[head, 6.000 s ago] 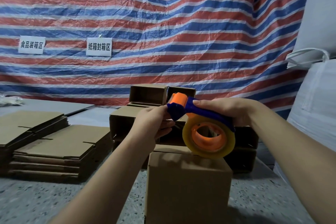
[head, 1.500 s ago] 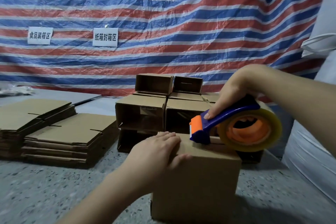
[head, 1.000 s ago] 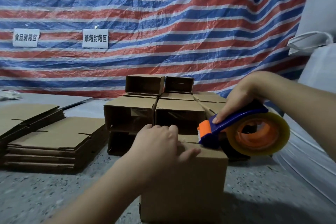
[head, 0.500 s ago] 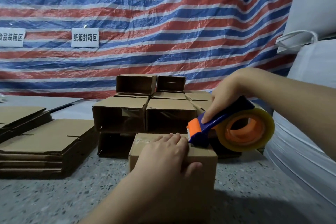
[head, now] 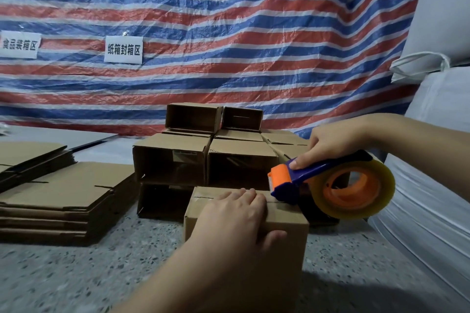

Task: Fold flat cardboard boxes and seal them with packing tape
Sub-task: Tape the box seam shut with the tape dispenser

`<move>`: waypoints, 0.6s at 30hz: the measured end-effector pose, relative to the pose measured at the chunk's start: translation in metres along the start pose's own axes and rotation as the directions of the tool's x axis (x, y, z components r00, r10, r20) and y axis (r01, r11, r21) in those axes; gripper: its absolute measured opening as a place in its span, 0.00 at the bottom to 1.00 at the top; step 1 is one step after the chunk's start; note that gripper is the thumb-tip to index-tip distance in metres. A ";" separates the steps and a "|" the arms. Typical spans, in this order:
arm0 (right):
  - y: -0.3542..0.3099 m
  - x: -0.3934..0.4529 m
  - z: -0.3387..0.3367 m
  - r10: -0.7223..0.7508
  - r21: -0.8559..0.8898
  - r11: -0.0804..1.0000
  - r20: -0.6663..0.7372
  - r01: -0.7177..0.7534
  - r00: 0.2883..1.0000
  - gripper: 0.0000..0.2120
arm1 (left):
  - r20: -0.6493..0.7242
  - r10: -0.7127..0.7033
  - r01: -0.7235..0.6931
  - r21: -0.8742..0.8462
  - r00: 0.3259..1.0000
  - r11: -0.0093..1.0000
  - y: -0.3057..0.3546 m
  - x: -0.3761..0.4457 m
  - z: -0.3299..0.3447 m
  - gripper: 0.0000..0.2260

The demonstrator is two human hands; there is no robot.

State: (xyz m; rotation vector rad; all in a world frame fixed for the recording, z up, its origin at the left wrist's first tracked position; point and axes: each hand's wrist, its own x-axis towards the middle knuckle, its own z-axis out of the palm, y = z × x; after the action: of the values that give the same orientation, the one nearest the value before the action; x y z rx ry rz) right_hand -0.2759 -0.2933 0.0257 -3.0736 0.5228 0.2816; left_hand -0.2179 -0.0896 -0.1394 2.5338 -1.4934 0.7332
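Note:
A small folded cardboard box (head: 284, 241) stands on the speckled floor in front of me. My left hand (head: 236, 218) lies on its top, fingers across the closed flaps and thumb down the front face. My right hand (head: 328, 145) grips the blue handle of a tape dispenser (head: 328, 183) with an orange head and a roll of clear tape. The dispenser's orange head sits at the box's top right, just beyond my left fingertips.
Several open folded boxes (head: 203, 160) are piled behind the box. Stacks of flat cardboard (head: 61, 195) lie at the left. White sacks (head: 437, 185) crowd the right side. A striped tarp (head: 229, 33) with two paper signs hangs behind.
Six seconds ago both hands held the dispenser above the box. Since then my left hand has settled on the box top, and the dispenser has come down to the box's top right.

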 end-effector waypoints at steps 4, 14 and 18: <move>0.020 -0.010 -0.005 0.062 0.034 0.997 0.044 -0.063 0.997 0.38 | -0.004 0.000 0.000 -0.024 1.000 1.000 0.000 -0.002 0.000 0.38; 0.039 -0.016 0.031 0.074 0.085 0.993 0.044 -0.077 0.996 0.39 | 0.129 -0.049 0.049 0.001 0.990 0.999 0.007 0.009 -0.013 0.40; 0.044 -0.015 0.036 0.046 0.128 0.991 0.038 -0.051 0.998 0.35 | 0.102 -0.017 0.030 -0.130 0.995 0.991 0.027 0.027 -0.010 0.43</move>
State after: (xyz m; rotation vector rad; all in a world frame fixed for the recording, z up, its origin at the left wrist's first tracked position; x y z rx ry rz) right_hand -0.3110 -0.3287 -0.0062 -2.9293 0.5900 0.2898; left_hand -0.2333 -0.1215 -0.1216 2.5190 -1.4851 0.4932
